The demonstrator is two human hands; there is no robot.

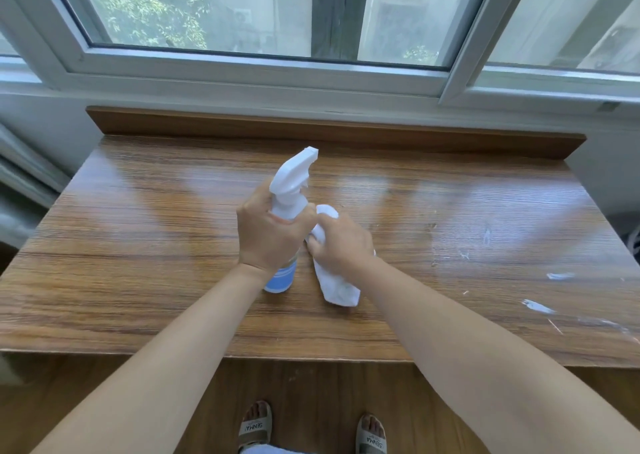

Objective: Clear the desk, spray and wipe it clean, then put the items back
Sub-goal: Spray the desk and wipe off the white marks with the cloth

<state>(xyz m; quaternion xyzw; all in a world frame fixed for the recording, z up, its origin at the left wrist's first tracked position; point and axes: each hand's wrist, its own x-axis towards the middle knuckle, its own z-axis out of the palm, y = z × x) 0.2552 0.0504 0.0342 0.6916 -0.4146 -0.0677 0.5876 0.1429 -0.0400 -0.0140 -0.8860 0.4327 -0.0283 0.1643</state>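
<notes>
While gripped: 1 bottle (289,207), 1 cloth (334,280).

- Spray bottle (290,190): white trigger head, blue-banded body; I hold it tilted, nozzle pointing away, over mid-desk.
- Cloth (337,285): white, bunched, pressed on the surface just right of the bottle.
- Desk (138,245): wood-grain top, white smears at right.
</notes>
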